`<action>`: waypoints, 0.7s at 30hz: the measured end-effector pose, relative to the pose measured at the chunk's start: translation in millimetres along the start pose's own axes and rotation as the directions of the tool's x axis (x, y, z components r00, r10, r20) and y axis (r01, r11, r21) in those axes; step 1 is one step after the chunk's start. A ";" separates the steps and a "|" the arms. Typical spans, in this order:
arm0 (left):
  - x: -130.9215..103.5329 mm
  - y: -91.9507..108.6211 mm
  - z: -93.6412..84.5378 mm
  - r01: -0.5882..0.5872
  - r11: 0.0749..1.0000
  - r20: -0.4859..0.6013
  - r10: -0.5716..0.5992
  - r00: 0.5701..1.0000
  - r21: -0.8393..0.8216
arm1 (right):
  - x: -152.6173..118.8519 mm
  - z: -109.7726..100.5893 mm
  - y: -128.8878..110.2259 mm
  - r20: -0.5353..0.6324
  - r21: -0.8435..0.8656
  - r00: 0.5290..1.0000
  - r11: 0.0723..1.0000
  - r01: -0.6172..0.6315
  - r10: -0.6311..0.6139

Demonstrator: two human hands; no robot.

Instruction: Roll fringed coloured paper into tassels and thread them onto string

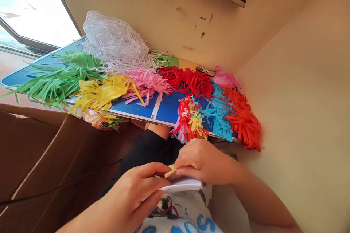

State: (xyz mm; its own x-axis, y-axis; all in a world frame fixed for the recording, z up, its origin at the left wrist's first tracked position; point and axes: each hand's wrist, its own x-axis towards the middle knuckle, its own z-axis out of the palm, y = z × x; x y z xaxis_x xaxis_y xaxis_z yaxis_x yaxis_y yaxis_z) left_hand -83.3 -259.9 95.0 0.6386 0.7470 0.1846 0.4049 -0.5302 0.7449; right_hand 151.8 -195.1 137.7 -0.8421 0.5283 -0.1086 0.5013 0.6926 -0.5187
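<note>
Close to my body, my left hand (146, 185) and my right hand (198, 160) meet over a small piece of yellow paper (170, 172). Both hands pinch it between thumb and fingers, one at each end. Beneath it lies a white, flat, paper-like piece (183, 185), partly covered by my fingers; the left fingers rest along its edge. Just beyond my right hand, a bundle of multicoloured fringed paper (190, 116) hangs over the table's front edge.
On the blue folding table (172, 113) lie fringed bundles in green (60, 80), yellow (102, 91), pink (149, 83), red (188, 80), light blue (218, 113) and orange (243, 116). White string (115, 42) is heaped behind. A phone (205, 70) lies near the wall. A cardboard box (35, 153) stands left.
</note>
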 end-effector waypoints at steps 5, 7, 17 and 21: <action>-3.2 -0.7 4.6 -0.005 1.000 -0.054 0.004 0.999 -0.014 | 2.2 4.7 1.0 -0.049 0.070 0.997 0.996 0.063 -0.060; -4.2 -1.7 4.7 0.001 1.000 -0.052 -0.002 0.999 -0.025 | 2.8 7.0 0.8 -0.096 0.129 0.993 0.989 0.079 -0.067; 0.9 -7.2 -1.8 -0.005 0.998 -0.058 0.001 0.998 -0.058 | 3.7 13.6 -1.3 -0.236 0.093 0.972 0.995 0.025 -0.003; 6.8 -0.9 -8.7 0.017 0.985 0.069 -0.005 0.998 -0.174 | 6.0 10.8 -0.8 -0.145 0.042 0.988 0.997 0.065 -0.059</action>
State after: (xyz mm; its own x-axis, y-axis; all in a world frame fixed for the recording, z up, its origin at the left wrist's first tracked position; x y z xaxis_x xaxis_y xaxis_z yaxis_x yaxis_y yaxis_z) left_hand -85.0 -250.9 101.2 0.6802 0.7202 0.1366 0.2953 -0.4399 0.8481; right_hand 144.2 -197.7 128.2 -0.8323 0.5524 0.0465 0.4364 0.7047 -0.5595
